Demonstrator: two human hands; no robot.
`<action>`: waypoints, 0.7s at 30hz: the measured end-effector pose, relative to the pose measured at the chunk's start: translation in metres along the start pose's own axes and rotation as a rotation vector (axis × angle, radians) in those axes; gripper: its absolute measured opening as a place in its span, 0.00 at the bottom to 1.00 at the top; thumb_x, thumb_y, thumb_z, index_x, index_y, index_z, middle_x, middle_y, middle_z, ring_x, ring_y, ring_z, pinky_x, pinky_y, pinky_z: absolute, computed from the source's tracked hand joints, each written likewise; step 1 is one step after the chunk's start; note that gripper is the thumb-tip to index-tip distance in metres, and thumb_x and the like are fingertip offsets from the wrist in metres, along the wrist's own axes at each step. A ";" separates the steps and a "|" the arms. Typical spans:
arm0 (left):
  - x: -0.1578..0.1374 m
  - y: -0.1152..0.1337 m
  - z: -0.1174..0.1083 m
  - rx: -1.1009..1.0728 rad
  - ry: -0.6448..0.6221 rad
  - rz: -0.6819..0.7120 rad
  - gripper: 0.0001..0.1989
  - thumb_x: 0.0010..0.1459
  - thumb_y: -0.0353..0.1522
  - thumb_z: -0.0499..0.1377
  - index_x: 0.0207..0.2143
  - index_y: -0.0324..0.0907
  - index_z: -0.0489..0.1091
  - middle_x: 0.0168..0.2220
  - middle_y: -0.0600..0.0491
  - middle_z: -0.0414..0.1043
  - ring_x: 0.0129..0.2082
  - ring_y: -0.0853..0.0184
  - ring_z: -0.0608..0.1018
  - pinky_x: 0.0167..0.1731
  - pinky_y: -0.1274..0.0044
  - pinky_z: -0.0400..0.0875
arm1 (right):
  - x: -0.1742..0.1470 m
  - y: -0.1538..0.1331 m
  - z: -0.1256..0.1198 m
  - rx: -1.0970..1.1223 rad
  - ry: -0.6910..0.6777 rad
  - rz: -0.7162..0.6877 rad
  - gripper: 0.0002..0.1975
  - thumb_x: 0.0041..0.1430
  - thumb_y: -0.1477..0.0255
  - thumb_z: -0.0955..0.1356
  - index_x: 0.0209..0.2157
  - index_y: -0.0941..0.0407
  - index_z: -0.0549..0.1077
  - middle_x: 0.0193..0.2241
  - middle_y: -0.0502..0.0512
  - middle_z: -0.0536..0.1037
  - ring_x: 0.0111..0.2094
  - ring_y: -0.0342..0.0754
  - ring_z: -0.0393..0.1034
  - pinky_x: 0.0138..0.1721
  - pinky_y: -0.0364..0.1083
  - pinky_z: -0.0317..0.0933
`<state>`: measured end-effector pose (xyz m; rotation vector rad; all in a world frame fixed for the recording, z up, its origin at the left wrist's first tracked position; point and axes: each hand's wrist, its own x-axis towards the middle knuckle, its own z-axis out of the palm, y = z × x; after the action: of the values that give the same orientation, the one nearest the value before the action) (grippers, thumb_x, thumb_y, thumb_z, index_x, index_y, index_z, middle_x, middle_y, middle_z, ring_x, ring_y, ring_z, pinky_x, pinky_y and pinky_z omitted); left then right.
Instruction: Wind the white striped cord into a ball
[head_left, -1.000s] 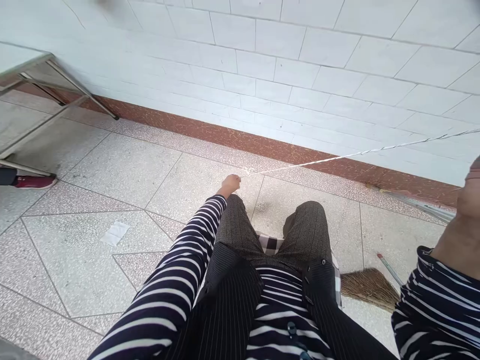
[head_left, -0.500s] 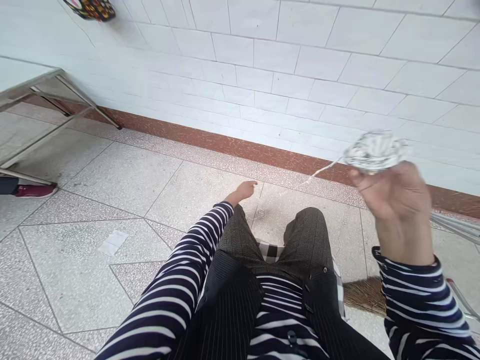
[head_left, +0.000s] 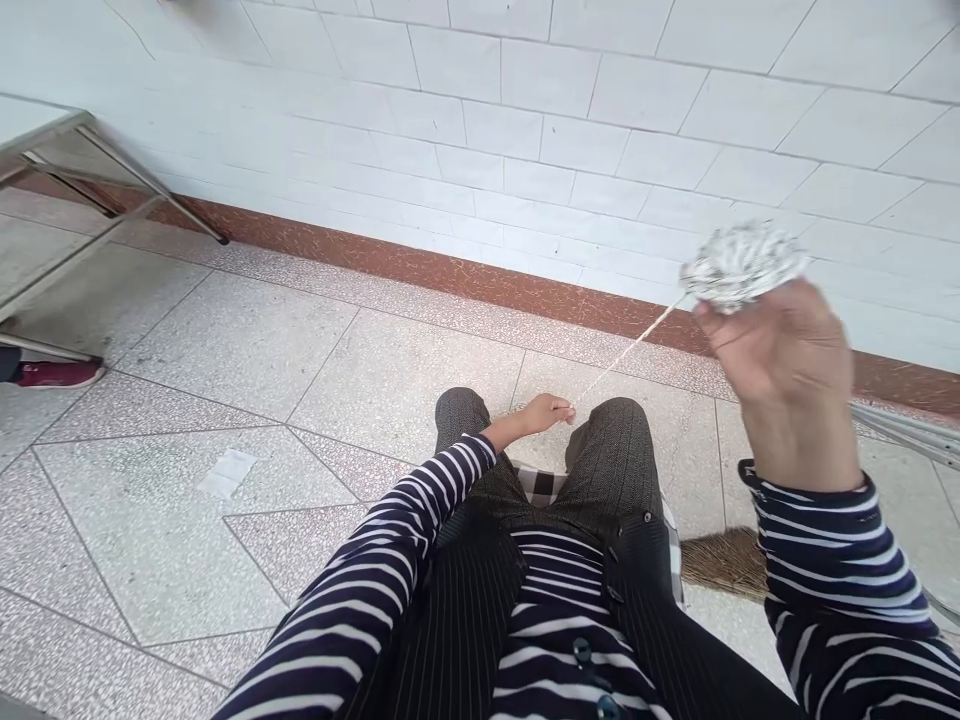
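Raised at the right, my right hand point(head_left: 780, 350) is closed around a bundle of white string point(head_left: 742, 265), its outline blurred by motion. A single taut strand point(head_left: 630, 345) runs from the bundle down and left to my left hand point(head_left: 549, 412). There the fingers are pinched together on the strand, just above the gap between my knees. My left arm reaches across my left thigh.
A metal-framed table point(head_left: 127, 165) stands at the left, with a person's red shoe point(head_left: 60, 373) by its leg. White paper point(head_left: 226, 472) lies on the tiled floor. Broom bristles point(head_left: 724, 562) show by my right side. The white tiled wall point(head_left: 540, 90) rises ahead.
My left hand has moved right and a little down, from beyond my left knee to between the knees. The strand now runs taut to it. My right hand with the bundle has risen slightly.
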<state>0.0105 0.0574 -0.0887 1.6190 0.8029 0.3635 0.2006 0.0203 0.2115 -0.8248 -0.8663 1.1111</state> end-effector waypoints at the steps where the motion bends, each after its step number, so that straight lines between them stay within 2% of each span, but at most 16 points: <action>1: -0.004 -0.002 -0.003 -0.009 0.011 0.016 0.18 0.64 0.41 0.55 0.31 0.38 0.77 0.37 0.50 0.81 0.41 0.65 0.79 0.48 0.76 0.70 | 0.001 -0.008 -0.003 0.012 0.032 -0.046 0.15 0.44 0.75 0.72 0.36 0.47 0.77 0.37 0.47 0.81 0.37 0.45 0.76 0.29 0.40 0.73; 2: -0.008 -0.002 -0.007 -0.013 0.023 0.032 0.18 0.65 0.41 0.54 0.32 0.38 0.77 0.37 0.50 0.80 0.42 0.65 0.79 0.48 0.76 0.70 | 0.000 -0.016 -0.006 0.012 0.055 -0.077 0.13 0.45 0.74 0.72 0.35 0.47 0.78 0.39 0.46 0.81 0.38 0.45 0.76 0.29 0.40 0.73; 4: -0.014 0.000 -0.017 0.005 0.042 0.042 0.17 0.65 0.39 0.53 0.33 0.38 0.77 0.38 0.50 0.81 0.42 0.66 0.79 0.49 0.77 0.69 | -0.002 -0.032 -0.011 -0.056 0.074 -0.109 0.08 0.50 0.71 0.70 0.33 0.44 0.78 0.43 0.41 0.82 0.48 0.48 0.76 0.37 0.44 0.76; 6: -0.019 0.001 -0.028 0.061 0.046 0.018 0.16 0.64 0.38 0.54 0.32 0.39 0.77 0.37 0.51 0.81 0.42 0.66 0.79 0.48 0.78 0.69 | -0.006 -0.045 -0.012 -0.174 0.062 -0.141 0.08 0.56 0.69 0.68 0.30 0.39 0.78 0.49 0.32 0.80 0.62 0.51 0.67 0.51 0.48 0.73; 8: -0.023 -0.001 -0.040 0.134 0.054 -0.039 0.16 0.63 0.36 0.53 0.29 0.39 0.76 0.35 0.52 0.81 0.40 0.66 0.79 0.47 0.78 0.69 | -0.010 -0.053 -0.012 -0.230 0.047 -0.174 0.10 0.59 0.67 0.67 0.29 0.38 0.78 0.51 0.27 0.78 0.68 0.51 0.59 0.57 0.48 0.69; 9: -0.025 -0.002 -0.046 0.175 0.072 -0.081 0.16 0.63 0.36 0.53 0.28 0.40 0.76 0.35 0.52 0.81 0.40 0.66 0.79 0.47 0.77 0.69 | -0.010 -0.054 -0.011 -0.217 0.043 -0.178 0.09 0.59 0.67 0.68 0.28 0.38 0.78 0.51 0.27 0.78 0.67 0.51 0.60 0.55 0.48 0.71; 11: -0.028 -0.004 -0.058 0.249 0.124 -0.172 0.15 0.62 0.35 0.55 0.26 0.41 0.76 0.34 0.52 0.81 0.40 0.64 0.80 0.48 0.76 0.70 | -0.010 -0.050 -0.009 -0.119 0.037 -0.152 0.05 0.54 0.68 0.70 0.30 0.41 0.77 0.48 0.33 0.80 0.59 0.51 0.69 0.44 0.47 0.75; 13: -0.029 -0.001 -0.065 0.291 0.169 -0.232 0.12 0.60 0.34 0.57 0.27 0.41 0.77 0.36 0.51 0.82 0.43 0.61 0.80 0.50 0.73 0.70 | -0.008 -0.038 -0.008 -0.003 0.037 -0.108 0.11 0.47 0.71 0.72 0.35 0.44 0.77 0.44 0.40 0.81 0.46 0.47 0.75 0.30 0.42 0.73; 14: -0.028 0.004 -0.066 0.281 0.172 -0.222 0.11 0.60 0.34 0.58 0.30 0.42 0.79 0.39 0.51 0.82 0.45 0.60 0.80 0.52 0.73 0.70 | -0.007 -0.030 -0.007 0.037 0.039 -0.084 0.16 0.44 0.73 0.73 0.37 0.44 0.77 0.42 0.43 0.81 0.41 0.46 0.75 0.27 0.40 0.71; 16: -0.022 0.022 -0.061 0.181 0.138 -0.133 0.12 0.61 0.36 0.59 0.43 0.43 0.80 0.48 0.49 0.81 0.52 0.59 0.79 0.56 0.71 0.68 | -0.007 -0.012 -0.005 0.066 0.029 -0.015 0.20 0.42 0.75 0.74 0.40 0.44 0.76 0.40 0.46 0.81 0.37 0.45 0.75 0.26 0.40 0.71; 18: -0.012 0.045 -0.050 -0.008 0.077 0.002 0.23 0.60 0.37 0.62 0.58 0.45 0.73 0.56 0.47 0.76 0.57 0.59 0.76 0.57 0.70 0.68 | -0.009 0.005 -0.002 0.052 -0.015 0.078 0.18 0.43 0.75 0.74 0.39 0.45 0.76 0.39 0.47 0.80 0.38 0.46 0.75 0.28 0.42 0.72; 20: 0.000 0.070 -0.037 -0.182 0.072 0.106 0.30 0.58 0.38 0.66 0.63 0.44 0.68 0.57 0.44 0.74 0.57 0.58 0.76 0.56 0.68 0.69 | -0.011 0.017 0.001 0.042 -0.066 0.150 0.15 0.44 0.73 0.74 0.36 0.47 0.75 0.37 0.47 0.80 0.37 0.46 0.75 0.29 0.43 0.73; 21: 0.005 0.081 -0.031 -0.225 0.104 0.143 0.29 0.58 0.39 0.66 0.60 0.42 0.70 0.55 0.43 0.76 0.56 0.58 0.77 0.56 0.68 0.69 | -0.012 0.021 0.003 0.034 -0.082 0.176 0.14 0.44 0.73 0.75 0.36 0.47 0.75 0.36 0.47 0.80 0.36 0.46 0.75 0.30 0.43 0.73</action>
<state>0.0183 0.0810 -0.0056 1.4586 0.6988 0.6217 0.1873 0.0138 0.1924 -0.8437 -0.8521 1.3186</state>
